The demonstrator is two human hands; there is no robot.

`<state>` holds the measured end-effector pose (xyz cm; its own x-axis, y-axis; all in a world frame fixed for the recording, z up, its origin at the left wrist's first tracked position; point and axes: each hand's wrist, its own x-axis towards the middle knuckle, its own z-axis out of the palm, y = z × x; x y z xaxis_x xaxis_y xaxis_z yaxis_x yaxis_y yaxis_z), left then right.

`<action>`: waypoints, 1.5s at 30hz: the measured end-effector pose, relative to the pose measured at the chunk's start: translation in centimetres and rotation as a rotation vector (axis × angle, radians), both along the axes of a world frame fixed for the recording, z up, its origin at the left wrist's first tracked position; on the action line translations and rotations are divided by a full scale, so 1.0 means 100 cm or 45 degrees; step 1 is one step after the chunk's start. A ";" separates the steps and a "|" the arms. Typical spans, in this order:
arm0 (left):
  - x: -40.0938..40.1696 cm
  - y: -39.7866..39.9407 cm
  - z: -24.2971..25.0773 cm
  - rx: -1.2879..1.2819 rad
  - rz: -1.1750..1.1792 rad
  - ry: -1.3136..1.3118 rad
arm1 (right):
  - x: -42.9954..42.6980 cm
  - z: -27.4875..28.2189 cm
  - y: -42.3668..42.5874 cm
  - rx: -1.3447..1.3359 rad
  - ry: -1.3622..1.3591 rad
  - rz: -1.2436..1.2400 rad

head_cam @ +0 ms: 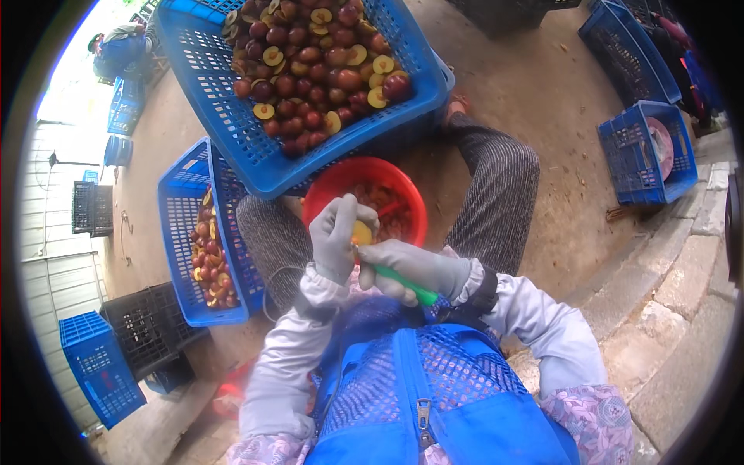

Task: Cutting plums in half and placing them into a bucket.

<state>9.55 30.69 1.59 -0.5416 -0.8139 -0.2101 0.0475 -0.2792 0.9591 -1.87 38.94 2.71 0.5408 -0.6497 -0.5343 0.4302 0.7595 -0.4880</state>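
My gloved left hand [340, 235] holds a cut plum half [361, 233], its yellow flesh showing. In my gloved right hand [401, 267] is a tool with a green handle [415, 286]; its tip is at the plum, and too small to make out. Just beyond both hands, between my knees, a red plastic bowl [417, 203] holds reddish-brown bits [395, 224] that I cannot identify surely. Past the bowl stands a large blue plastic crate [203, 87] with many red plums [308, 70], some whole-looking, some cut halves.
A blue crate [174, 232] with cut plums stands left of my knee. Black crates [139, 325] and a blue crate [102, 366] are at lower left. At right, a blue crate [633, 157] holds a pink round item. A person [122, 52] bends at upper left. Stone steps [668, 290] run at right.
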 end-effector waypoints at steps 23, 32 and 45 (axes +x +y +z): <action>-0.050 -0.182 0.034 -1.411 -0.756 -1.464 | 0.001 -0.081 -0.040 -0.618 1.319 0.127; -0.112 -0.211 -0.062 -1.443 -1.131 -2.202 | -0.005 -0.075 -0.032 -0.611 1.124 -0.012; -0.100 -0.209 -0.044 -1.387 -1.148 -2.061 | -0.019 -0.059 -0.030 -0.243 0.726 -0.102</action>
